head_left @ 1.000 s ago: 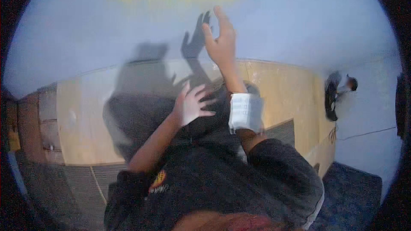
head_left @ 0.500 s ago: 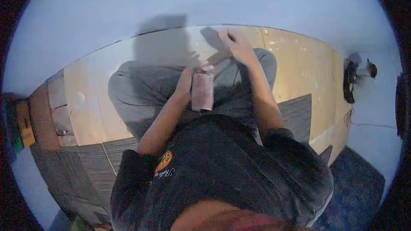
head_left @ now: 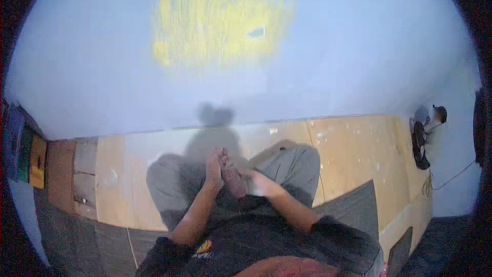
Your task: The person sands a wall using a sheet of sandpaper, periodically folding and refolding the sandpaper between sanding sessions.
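Observation:
A reddish-brown block or roll with a rough-looking surface (head_left: 234, 182) is tilted between my two hands, above my crossed legs. My left hand (head_left: 214, 166) is at its left side and upper end, fingers curled in against it. From the right, my right hand (head_left: 260, 183) closes on the block; its fingers are partly blurred and washed out by glare. The exact grip of each hand is hard to make out.
A pale wall (head_left: 359, 61) with a yellow scraped-looking patch (head_left: 220, 25) rises ahead. Light wooden boards (head_left: 353, 149) and dark grey panels (head_left: 353, 202) lie on the floor. At the far right is another person (head_left: 435, 131), with a cable (head_left: 453, 182) close by.
My right hand has come down from its raised position to the block. The block has gone from nearly upright to tilted. The view has tipped up, showing more wall.

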`<state>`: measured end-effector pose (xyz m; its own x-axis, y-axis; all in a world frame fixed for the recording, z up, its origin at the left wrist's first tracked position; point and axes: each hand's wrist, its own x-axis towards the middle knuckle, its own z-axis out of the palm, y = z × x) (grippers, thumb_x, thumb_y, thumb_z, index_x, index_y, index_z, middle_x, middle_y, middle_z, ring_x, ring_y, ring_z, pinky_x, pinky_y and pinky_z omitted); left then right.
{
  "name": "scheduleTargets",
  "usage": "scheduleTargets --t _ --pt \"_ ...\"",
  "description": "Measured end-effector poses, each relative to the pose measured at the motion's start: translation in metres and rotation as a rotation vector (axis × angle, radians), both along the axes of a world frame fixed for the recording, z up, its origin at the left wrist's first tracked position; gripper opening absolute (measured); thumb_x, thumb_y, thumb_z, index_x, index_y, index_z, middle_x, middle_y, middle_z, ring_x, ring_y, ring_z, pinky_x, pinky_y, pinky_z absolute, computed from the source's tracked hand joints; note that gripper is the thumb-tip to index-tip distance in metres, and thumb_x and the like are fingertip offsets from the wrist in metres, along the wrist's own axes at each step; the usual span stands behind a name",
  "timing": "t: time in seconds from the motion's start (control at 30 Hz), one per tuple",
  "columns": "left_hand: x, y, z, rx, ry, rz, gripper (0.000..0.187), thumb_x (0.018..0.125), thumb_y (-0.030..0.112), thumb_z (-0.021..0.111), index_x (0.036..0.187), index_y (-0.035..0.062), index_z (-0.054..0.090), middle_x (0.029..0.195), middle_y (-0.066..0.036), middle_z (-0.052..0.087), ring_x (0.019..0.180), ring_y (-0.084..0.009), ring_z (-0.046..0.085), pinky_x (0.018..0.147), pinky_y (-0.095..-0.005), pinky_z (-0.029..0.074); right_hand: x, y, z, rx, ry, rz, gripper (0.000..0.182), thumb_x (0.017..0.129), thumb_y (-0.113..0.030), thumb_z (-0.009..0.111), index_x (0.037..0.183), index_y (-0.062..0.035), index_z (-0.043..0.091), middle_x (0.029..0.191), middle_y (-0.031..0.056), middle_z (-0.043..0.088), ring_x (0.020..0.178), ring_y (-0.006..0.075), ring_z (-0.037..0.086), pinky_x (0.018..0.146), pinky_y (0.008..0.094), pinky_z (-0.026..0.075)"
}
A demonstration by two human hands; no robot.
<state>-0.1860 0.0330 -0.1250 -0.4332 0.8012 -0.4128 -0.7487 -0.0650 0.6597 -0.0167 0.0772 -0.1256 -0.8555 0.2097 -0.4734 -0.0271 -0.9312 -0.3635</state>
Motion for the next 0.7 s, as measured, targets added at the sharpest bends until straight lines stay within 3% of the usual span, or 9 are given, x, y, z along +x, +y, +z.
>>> scheduleTargets --t 0.1,0.27,0.33,0.43,0.47,0.5,0.57,0.63,0.7 --pt "-0.018 0.012 -0.006 0.043 0.608 -0.019 0.025 0.098 0.032 0.060 0.098 0.0071 0.063 0.078 -0.001 0.059 0.070 -0.0137 0.058 0.063 -0.0325 0.050 -0.001 0.006 -0.005 0.192 0.076 -0.077 0.036 0.101 -0.020 0.058 0.133 -0.0026 0.056 0.123 0.0082 0.066 0.113 0.0213 0.063 0.097 0.0389 0.050" --pt "-0.019 0.031 -0.017 0.008 1.117 0.035 0.028 0.099 0.029 0.058 0.097 0.0022 0.065 0.072 -0.011 0.061 0.066 -0.0249 0.062 0.062 -0.0387 0.051 0.002 0.028 -0.015 0.342 0.217 -0.048 0.039 0.096 -0.003 0.061 0.135 -0.0013 0.056 0.121 0.0077 0.066 0.112 0.0205 0.062 0.098 0.0345 0.048" --pt "-0.013 0.027 -0.024 -0.093 1.358 -0.021 0.029 0.098 0.028 0.057 0.096 0.0002 0.065 0.074 -0.018 0.063 0.066 -0.0330 0.064 0.063 -0.0422 0.051 -0.013 -0.005 0.063 0.396 0.042 -0.079 0.038 0.096 -0.003 0.060 0.134 -0.0008 0.057 0.116 0.0059 0.067 0.111 0.0189 0.062 0.097 0.0321 0.048" --pt "-0.010 0.035 -0.048 -0.027 1.755 0.233 0.030 0.097 0.028 0.056 0.092 -0.0002 0.063 0.075 -0.022 0.064 0.068 -0.0419 0.063 0.063 -0.0470 0.051 -0.011 0.005 0.011 0.659 -0.036 0.112 0.040 0.095 -0.006 0.064 0.134 0.0002 0.056 0.115 0.0048 0.067 0.107 0.0148 0.062 0.097 0.0306 0.047" --pt "-0.012 0.034 -0.043 0.001 1.679 0.228 0.029 0.096 0.028 0.057 0.092 0.0000 0.063 0.075 -0.022 0.064 0.068 -0.0425 0.063 0.063 -0.0480 0.051 -0.014 0.006 0.011 0.716 -0.081 0.179 0.040 0.094 -0.007 0.065 0.133 0.0004 0.056 0.116 0.0052 0.067 0.107 0.0141 0.061 0.097 0.0309 0.047" --pt "-0.011 0.028 -0.037 0.026 1.602 0.222 0.029 0.096 0.028 0.057 0.091 0.0003 0.063 0.075 -0.022 0.064 0.067 -0.0432 0.063 0.062 -0.0489 0.051 -0.015 0.012 0.016 0.979 -0.400 0.524 0.041 0.093 -0.011 0.069 0.130 0.0027 0.056 0.121 0.0102 0.066 0.110 0.0174 0.061 0.098 0.0342 0.047" --pt "-0.012 0.014 -0.025 0.045 1.524 0.130 0.026 0.095 0.027 0.058 0.091 0.0012 0.063 0.075 -0.022 0.064 0.067 -0.0441 0.063 0.061 -0.0504 0.051 -0.023 -0.006 0.006 1.488 -0.188 0.296 0.041 0.094 -0.015 0.068 0.128 0.0044 0.056 0.120 0.0140 0.066 0.108 0.0229 0.062 0.096 0.0366 0.048" --pt "-0.014 0.003 -0.008 0.041 1.521 -0.042 0.023 0.094 0.025 0.060 0.091 0.0024 0.063 0.076 -0.023 0.064 0.066 -0.0447 0.063 0.060 -0.0515 0.051 -0.024 -0.015 0.004 1.734 -0.091 0.293 0.041 0.093 -0.016 0.066 0.128 0.0042 0.056 0.124 0.0179 0.064 0.110 0.0293 0.060 0.099 0.0407 0.046" --pt "-0.016 -0.001 -0.007 0.097 1.494 0.069 0.022 0.094 0.023 0.059 0.098 0.0019 0.062 0.084 -0.023 0.064 0.075 -0.0438 0.063 0.067 -0.0508 0.051 -0.028 -0.005 0.014 1.740 -0.145 0.547 0.044 0.090 -0.014 0.063 0.130 0.0022 0.056 0.133 0.0219 0.058 0.118 0.0365 0.057 0.105 0.0465 0.042"
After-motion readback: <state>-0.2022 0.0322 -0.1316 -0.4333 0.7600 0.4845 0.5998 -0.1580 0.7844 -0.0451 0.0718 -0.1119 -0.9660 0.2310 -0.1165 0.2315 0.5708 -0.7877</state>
